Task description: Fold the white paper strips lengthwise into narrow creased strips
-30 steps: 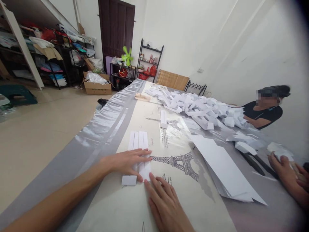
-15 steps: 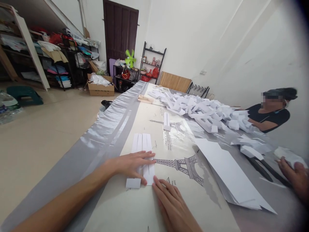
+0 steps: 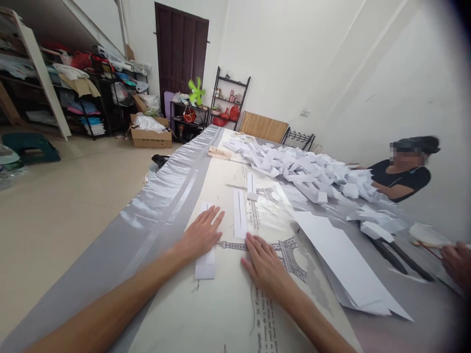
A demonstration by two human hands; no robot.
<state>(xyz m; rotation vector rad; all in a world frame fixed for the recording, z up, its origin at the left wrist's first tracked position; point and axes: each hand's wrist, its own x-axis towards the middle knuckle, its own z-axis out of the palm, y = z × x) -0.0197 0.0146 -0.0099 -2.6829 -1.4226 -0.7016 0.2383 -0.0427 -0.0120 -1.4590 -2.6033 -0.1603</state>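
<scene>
My left hand [image 3: 203, 233] lies flat with fingers spread on a long folded white paper piece [image 3: 205, 271], covering its middle. My right hand [image 3: 265, 262] rests on the table cover, its fingers stretched out and the fingertips at the near end of a second folded paper strip [image 3: 240, 215]. That strip has a lengthwise seam. A smaller folded paper piece [image 3: 252, 189] lies just beyond it. All three sit on a cream cover [image 3: 228, 314] printed with towers and lettering.
To the right lies a stack of flat white sheets [image 3: 342, 262]. Behind it spreads a large heap of folded paper [image 3: 305, 169]. Black-handled scissors [image 3: 401, 257] lie near another person's hand [image 3: 458, 264]. That person [image 3: 401, 179] sits at the right side. A wooden piece [image 3: 220, 153] lies further off.
The paper strips under my left hand have been parted, one now further right. My right hand has moved forward to that strip's near end; my left hand has shifted slightly left and forward.
</scene>
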